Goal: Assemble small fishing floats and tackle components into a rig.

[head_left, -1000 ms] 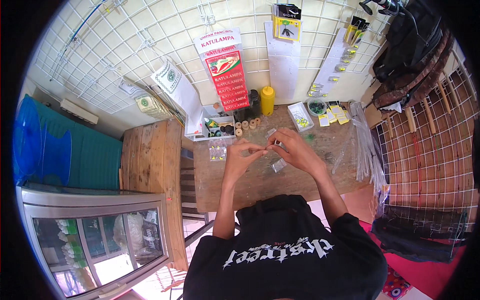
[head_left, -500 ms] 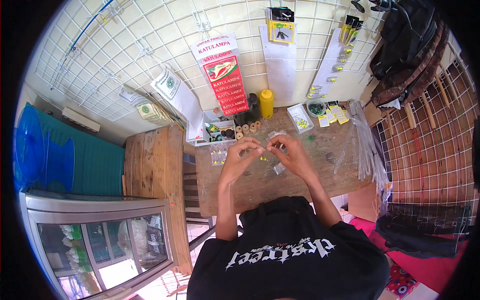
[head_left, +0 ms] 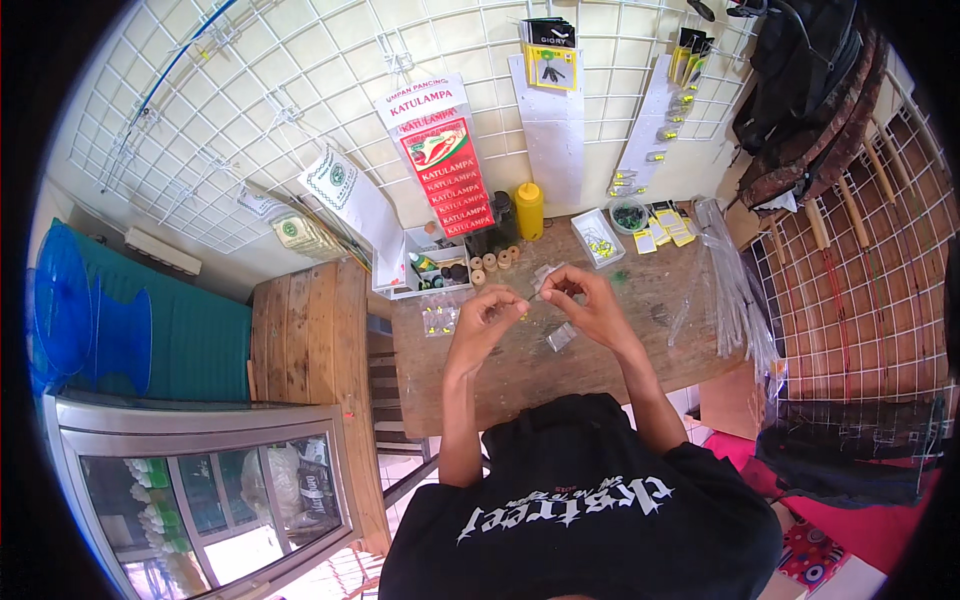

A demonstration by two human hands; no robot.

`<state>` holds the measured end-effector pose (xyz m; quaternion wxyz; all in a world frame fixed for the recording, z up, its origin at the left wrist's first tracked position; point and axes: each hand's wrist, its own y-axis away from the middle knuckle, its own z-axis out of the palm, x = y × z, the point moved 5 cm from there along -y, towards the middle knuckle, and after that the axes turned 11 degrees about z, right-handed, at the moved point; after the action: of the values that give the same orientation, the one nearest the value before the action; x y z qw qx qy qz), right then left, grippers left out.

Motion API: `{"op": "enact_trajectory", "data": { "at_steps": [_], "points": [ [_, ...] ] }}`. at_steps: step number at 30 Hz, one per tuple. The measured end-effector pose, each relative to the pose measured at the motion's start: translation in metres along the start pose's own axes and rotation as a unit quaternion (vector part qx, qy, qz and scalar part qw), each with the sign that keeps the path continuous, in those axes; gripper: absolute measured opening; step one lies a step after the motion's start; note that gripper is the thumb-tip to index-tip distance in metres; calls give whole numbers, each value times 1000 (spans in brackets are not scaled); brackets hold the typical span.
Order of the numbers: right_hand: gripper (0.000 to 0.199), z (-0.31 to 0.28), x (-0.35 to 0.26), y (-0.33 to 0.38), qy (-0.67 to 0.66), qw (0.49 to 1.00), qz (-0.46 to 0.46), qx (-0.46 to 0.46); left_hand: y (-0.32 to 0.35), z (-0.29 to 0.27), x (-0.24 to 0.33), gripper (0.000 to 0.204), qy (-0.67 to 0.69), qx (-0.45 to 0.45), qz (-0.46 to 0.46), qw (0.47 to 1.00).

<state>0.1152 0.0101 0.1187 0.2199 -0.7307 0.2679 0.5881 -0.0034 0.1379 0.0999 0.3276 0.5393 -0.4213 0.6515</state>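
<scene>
Over the wooden table (head_left: 640, 360), my left hand (head_left: 482, 325) and my right hand (head_left: 592, 312) are close together, fingertips pinched. A thin dark sliver spans the small gap between them, too fine to name. A speck of yellow shows by the left fingertips. Just below the right hand lies a small clear plastic packet (head_left: 562, 337); another clear packet (head_left: 543, 274) is partly hidden behind the fingers. Left of my left hand are clear packets with yellow bits (head_left: 438, 318). Beyond my right hand sits a white tray (head_left: 583, 224) holding small yellow pieces.
At the table's back stand a yellow squeeze bottle (head_left: 529, 212), wooden spools (head_left: 490, 262) and a white divided box (head_left: 408, 291). A round tub (head_left: 629, 216), yellow cards (head_left: 672, 226) and long clear plastic sleeves (head_left: 728, 280) lie to the right. A white wire grid (head_left: 300, 60) covers the wall.
My hands have drawn slightly apart at the fingertips, so the thin dark sliver between them shows more clearly. The packet below the right hand is less covered now. The view has shifted slightly.
</scene>
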Motion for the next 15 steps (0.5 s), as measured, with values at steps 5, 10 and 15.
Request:
{"op": "enact_trajectory", "data": {
  "at_steps": [5,10,15],
  "points": [
    [11,7,7,1,-22,999,10,-24,3,7,-9,12,137,80,-32,987],
    [10,9,22,-3,-111,989,70,-65,6,17,-15,15,227,99,-37,968],
    [13,10,20,-3,-192,970,93,-118,10,16,-27,16,269,141,-62,951]
  ]
}}
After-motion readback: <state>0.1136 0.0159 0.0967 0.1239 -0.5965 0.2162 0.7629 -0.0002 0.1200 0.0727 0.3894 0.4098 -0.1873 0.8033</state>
